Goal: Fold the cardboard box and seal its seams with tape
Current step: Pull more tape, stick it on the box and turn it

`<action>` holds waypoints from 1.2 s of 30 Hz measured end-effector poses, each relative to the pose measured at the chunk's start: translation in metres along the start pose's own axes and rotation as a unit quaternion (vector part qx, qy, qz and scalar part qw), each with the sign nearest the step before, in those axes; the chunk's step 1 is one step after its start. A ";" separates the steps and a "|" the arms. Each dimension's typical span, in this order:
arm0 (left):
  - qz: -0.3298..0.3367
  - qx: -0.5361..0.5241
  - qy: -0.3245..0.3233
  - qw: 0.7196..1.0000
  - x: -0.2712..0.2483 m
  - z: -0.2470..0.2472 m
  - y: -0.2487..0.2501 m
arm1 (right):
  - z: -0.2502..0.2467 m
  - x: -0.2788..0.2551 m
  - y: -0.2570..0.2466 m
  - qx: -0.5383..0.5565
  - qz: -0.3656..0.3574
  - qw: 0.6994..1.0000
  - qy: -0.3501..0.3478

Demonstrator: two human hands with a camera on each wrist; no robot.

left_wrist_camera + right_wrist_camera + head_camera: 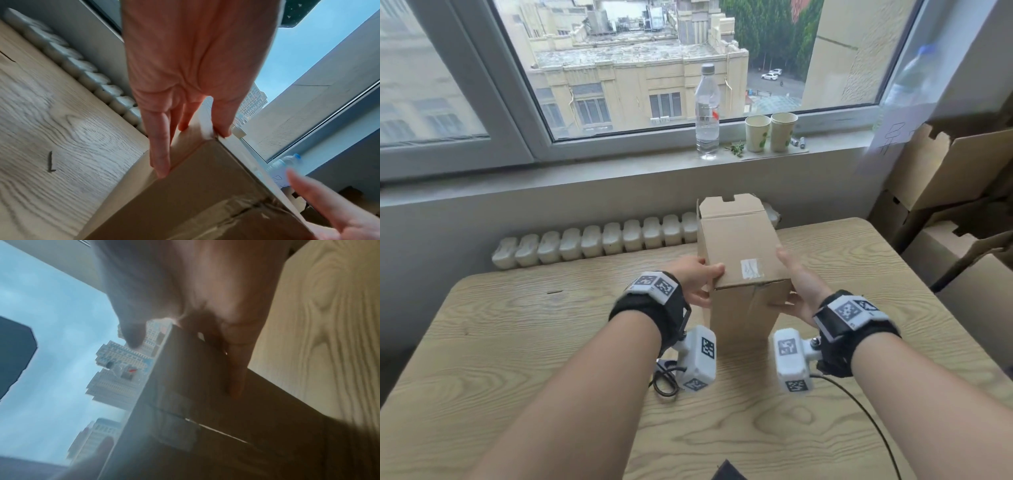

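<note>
A tall brown cardboard box [739, 246] is held tilted over the wooden table [517, 342], its far end flap [729, 205] standing open. A patch of clear tape [750, 268] sits on its upper face, and a taped seam [236, 209] runs across the closed near end. My left hand [697, 279] grips the near left corner, thumb on the upper face and fingers [160, 146] along the left side. My right hand [799, 284] holds the right side, fingers [236, 369] flat along it and thumb under the near end.
On the windowsill stand a water bottle [707, 113] and two paper cups [770, 132]. A white radiator [592, 243] runs behind the table's far edge. Stacked cardboard boxes [955, 178] fill the right side. A black cable [664, 380] lies on the table under my wrists.
</note>
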State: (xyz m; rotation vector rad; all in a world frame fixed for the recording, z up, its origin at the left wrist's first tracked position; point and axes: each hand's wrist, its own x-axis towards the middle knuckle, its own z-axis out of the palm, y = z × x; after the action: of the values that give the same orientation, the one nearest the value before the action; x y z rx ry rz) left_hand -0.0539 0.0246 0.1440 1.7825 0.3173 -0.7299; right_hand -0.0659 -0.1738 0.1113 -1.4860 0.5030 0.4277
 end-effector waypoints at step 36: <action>-0.106 0.099 0.159 0.977 -0.006 -0.171 -0.201 | 0.210 0.015 0.103 -0.662 -0.238 0.691 -0.167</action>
State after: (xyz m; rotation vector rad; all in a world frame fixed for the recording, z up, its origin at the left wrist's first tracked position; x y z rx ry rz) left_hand -0.1150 0.2526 0.0253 2.0798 0.6785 -0.6399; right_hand -0.1001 0.0397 0.0218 -2.7354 -0.7139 0.6678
